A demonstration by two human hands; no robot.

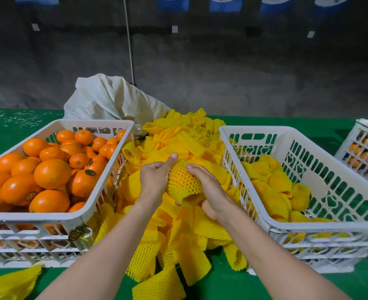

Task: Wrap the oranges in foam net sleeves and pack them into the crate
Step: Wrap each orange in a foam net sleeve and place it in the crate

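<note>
Above the heap of yellow foam net sleeves [178, 226], my left hand [156, 177] and right hand [208, 187] both close around a sleeved orange [182, 179], between the crate of bare oranges [49, 215] and the packing crate [308, 229] holding wrapped oranges [274, 187].

Green table [233, 284] with white crates [352, 232], loose yellow foam sleeves [157, 286], a woven sack [107, 98].
</note>
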